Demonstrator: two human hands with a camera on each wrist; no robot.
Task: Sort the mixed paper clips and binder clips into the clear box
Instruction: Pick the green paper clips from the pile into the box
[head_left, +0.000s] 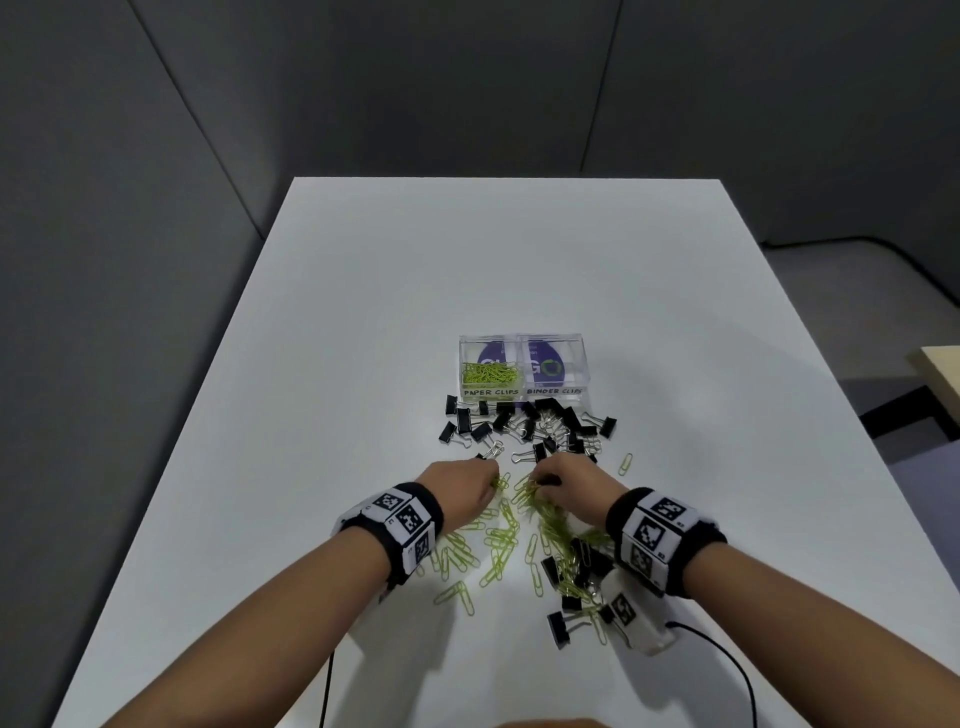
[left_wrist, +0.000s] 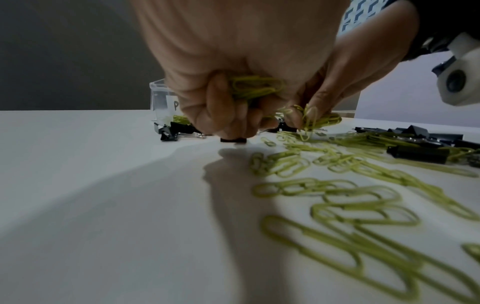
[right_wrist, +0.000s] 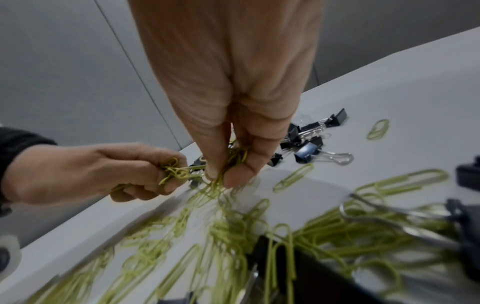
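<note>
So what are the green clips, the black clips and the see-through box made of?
Green paper clips: probably wire with a matte colored coating, bent into thin loops.
Black binder clips: likely metal, dark bodies with shiny silver wire handles.
Clear box: looks like hard glossy plastic; you see through its walls.

— What are you working on there?
— Your table (head_left: 363, 312) is smooth, matt white, with a faint sheen. The paper clips (head_left: 498, 540) you've scattered look like thin wire with a matt green coating.
— And the rest?
— Your binder clips (head_left: 524, 423) have matt black bodies and shiny bare-metal wire handles. The clear box (head_left: 522, 370) looks like glossy transparent plastic with white paper labels.
</note>
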